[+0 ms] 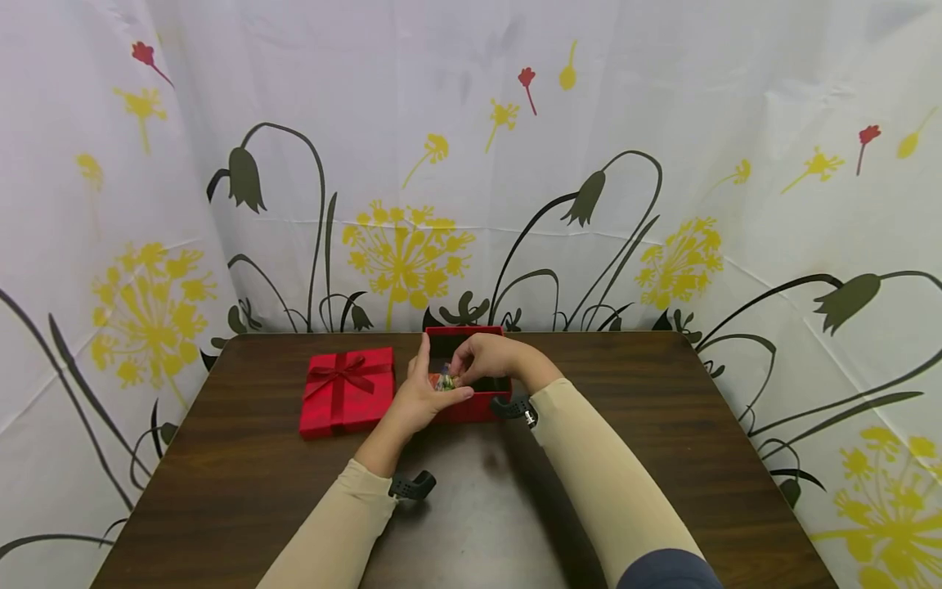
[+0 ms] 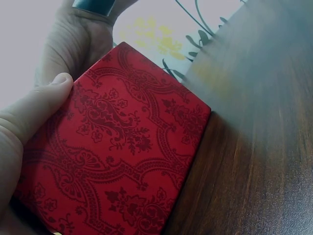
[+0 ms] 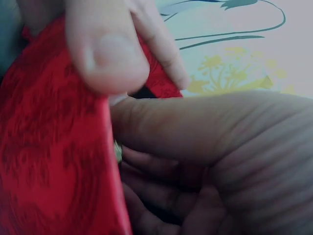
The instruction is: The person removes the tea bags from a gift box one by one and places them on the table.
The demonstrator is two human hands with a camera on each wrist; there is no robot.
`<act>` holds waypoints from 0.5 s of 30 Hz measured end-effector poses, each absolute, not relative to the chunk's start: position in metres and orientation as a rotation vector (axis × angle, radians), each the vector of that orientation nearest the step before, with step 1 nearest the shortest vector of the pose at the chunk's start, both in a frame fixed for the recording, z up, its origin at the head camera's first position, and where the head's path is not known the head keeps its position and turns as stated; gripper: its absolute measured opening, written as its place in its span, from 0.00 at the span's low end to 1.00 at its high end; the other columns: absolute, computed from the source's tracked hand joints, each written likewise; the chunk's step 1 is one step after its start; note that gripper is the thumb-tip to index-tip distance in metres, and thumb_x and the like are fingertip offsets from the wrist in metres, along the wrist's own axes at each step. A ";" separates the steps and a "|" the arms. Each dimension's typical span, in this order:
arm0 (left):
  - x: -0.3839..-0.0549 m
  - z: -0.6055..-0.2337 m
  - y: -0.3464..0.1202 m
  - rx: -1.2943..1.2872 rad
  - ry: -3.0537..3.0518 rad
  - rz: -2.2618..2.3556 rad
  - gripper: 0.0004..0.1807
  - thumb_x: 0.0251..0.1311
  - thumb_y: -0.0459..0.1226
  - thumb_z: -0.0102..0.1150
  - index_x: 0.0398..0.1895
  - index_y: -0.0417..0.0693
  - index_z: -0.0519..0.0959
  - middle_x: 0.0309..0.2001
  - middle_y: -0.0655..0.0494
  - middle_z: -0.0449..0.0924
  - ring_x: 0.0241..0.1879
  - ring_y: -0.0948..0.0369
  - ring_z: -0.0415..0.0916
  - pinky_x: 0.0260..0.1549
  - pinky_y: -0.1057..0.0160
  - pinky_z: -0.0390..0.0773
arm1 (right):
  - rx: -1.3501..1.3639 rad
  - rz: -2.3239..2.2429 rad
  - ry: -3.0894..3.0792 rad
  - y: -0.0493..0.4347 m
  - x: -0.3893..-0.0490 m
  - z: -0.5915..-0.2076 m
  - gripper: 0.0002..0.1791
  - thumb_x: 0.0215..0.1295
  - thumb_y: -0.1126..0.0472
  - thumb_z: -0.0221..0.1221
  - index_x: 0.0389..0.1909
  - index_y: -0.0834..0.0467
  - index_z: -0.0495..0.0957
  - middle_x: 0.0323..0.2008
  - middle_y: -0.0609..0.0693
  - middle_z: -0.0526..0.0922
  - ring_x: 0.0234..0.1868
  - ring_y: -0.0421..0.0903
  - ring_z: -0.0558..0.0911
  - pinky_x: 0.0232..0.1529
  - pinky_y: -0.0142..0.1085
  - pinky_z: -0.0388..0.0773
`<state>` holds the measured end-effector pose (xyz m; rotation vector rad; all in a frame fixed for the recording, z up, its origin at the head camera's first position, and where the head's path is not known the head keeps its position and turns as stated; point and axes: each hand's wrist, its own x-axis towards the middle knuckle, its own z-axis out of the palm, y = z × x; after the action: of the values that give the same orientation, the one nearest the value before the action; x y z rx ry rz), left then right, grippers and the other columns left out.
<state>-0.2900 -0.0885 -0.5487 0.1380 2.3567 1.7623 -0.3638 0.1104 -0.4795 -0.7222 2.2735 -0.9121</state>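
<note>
A red patterned gift box [image 1: 478, 408] stands at the table's far edge, its top uncovered and its inside dark. My left hand [image 1: 421, 398] grips its left side, thumb laid along the near rim; the left wrist view shows that thumb at the edge of the patterned wall [image 2: 115, 142]. Into the box from the right reaches my right hand [image 1: 495, 357], fingers curled down. Its fingertips pinch small, colourful wrapped candy [image 1: 445, 381] near the left wall. In the right wrist view the near wall [image 3: 54, 147] hides most of the candy, leaving a pale green bit showing.
Left of the box lies its red lid [image 1: 368, 401] with a dark red ribbon bow. The dark wooden table [image 1: 662, 458] ends at a white flowered curtain [image 1: 456, 164] right behind the box. A black camera strap [image 1: 414, 486] is on each wrist.
</note>
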 end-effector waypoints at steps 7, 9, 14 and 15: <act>-0.290 -0.547 -0.088 0.127 2.370 1.741 0.78 0.55 0.56 0.84 0.90 0.72 0.27 0.89 0.43 0.37 0.86 0.37 0.44 0.79 0.28 0.58 | -0.766 -0.946 2.350 0.110 -0.363 -0.484 0.02 0.70 0.58 0.73 0.36 0.51 0.91 0.37 0.42 0.90 0.36 0.38 0.79 0.47 0.46 0.85; -0.290 -0.547 -0.088 0.131 2.376 1.740 0.76 0.58 0.53 0.83 0.90 0.71 0.27 0.89 0.43 0.37 0.86 0.37 0.44 0.79 0.28 0.57 | -0.774 -0.980 2.361 0.111 -0.363 -0.486 0.03 0.70 0.57 0.73 0.36 0.50 0.90 0.36 0.42 0.90 0.36 0.39 0.80 0.44 0.40 0.83; -0.290 -0.546 -0.087 0.143 2.386 1.745 0.75 0.59 0.51 0.83 0.90 0.71 0.28 0.89 0.43 0.37 0.86 0.38 0.45 0.80 0.28 0.57 | -0.795 -1.111 2.373 0.118 -0.359 -0.490 0.03 0.72 0.55 0.72 0.38 0.48 0.89 0.37 0.43 0.89 0.38 0.41 0.81 0.45 0.37 0.81; -0.290 -0.546 -0.087 0.145 2.387 1.745 0.75 0.59 0.51 0.83 0.90 0.71 0.28 0.89 0.43 0.36 0.86 0.38 0.45 0.80 0.28 0.56 | -0.798 -1.141 2.380 0.119 -0.358 -0.491 0.03 0.72 0.55 0.72 0.38 0.48 0.89 0.38 0.43 0.89 0.39 0.41 0.81 0.46 0.37 0.81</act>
<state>-0.2900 -0.0870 -0.5460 0.1447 2.3869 1.7451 -0.3582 0.1194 -0.4906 -0.7979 2.3796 -1.1408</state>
